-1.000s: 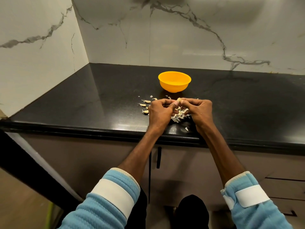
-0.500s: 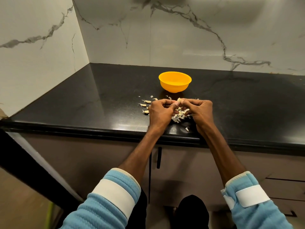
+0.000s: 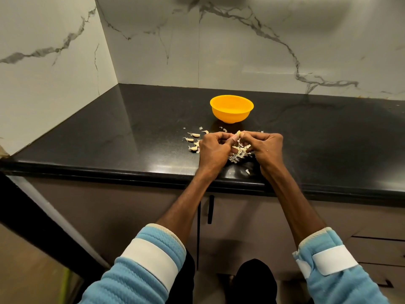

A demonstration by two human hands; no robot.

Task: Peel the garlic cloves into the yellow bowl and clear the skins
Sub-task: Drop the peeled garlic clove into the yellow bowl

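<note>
Yellow bowl (image 3: 231,116) behind, left hand (image 3: 213,150) and right hand (image 3: 266,148) pinching one garlic clove (image 3: 239,134)

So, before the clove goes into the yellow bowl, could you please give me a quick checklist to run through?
1. Clove pinched between left hand and right hand: ok.
2. Clove fully peeled: cannot tell, the fingertips hide most of it.
3. Yellow bowl upright, just beyond the hands: ok.
4. Skins cleared: not ok, a pile lies on the countertop under the hands.
5. Loose cloves dealt with: not ok, several lie beside the left hand.
</note>
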